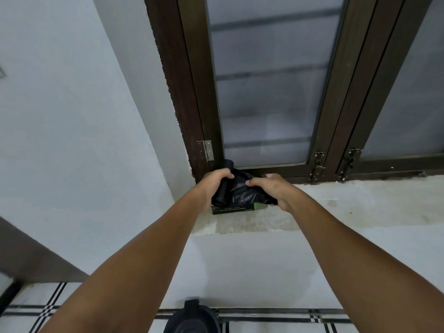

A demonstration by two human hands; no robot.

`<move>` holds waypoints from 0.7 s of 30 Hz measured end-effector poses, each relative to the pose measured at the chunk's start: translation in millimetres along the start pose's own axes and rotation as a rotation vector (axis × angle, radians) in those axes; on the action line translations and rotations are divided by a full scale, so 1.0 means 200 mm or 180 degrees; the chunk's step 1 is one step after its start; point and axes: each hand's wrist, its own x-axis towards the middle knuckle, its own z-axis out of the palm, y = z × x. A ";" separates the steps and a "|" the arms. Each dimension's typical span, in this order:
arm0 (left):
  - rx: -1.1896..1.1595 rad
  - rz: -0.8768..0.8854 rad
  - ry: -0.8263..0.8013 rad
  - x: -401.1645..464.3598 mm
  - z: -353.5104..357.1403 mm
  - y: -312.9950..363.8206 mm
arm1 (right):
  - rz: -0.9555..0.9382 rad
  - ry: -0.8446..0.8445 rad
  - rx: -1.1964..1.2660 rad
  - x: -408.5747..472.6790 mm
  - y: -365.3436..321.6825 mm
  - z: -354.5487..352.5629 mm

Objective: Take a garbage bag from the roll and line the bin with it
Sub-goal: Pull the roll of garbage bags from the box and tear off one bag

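Hands first: we see both arms reaching forward to a windowsill. Our left hand (216, 182) curls its fingers around a black roll of garbage bags (224, 188), which stands roughly upright in the grip, its top end poking out above the knuckles. Our right hand (269, 188) sits just beside the left, fingers curled and pinching the loose black garbage bag (242, 191) that bunches in crinkled folds between the two hands. Whether this bag is yet torn free of the roll we cannot tell.

Directly beneath the hands, a dark box with a green patch (236, 208) lies flat on the windowsill (348, 200), a pale, stained concrete ledge that runs off to the right of our right hand. Just beyond the hands rises a dark brown window frame (192, 92) with frosted glass panes (264, 92); a metal hinge (208, 150) is above the left hand, and latches (318, 164) lie well to the right. Below our forearms, near our body, a dark rounded object (192, 318), perhaps the bin, rests on a white floor with black lines (288, 320).
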 end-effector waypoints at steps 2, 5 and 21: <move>0.0006 0.0015 -0.0074 -0.01 0.01 0.00 | 0.0045 -0.0034 0.0789 0.02 0.00 0.02; 0.0052 0.0095 -0.0069 0.00 0.02 -0.01 | 0.0077 0.0063 0.1660 0.02 0.00 0.04; -0.0201 -0.0154 -0.0297 -0.03 -0.02 0.07 | -0.0310 -0.0055 -0.0487 -0.02 -0.02 0.00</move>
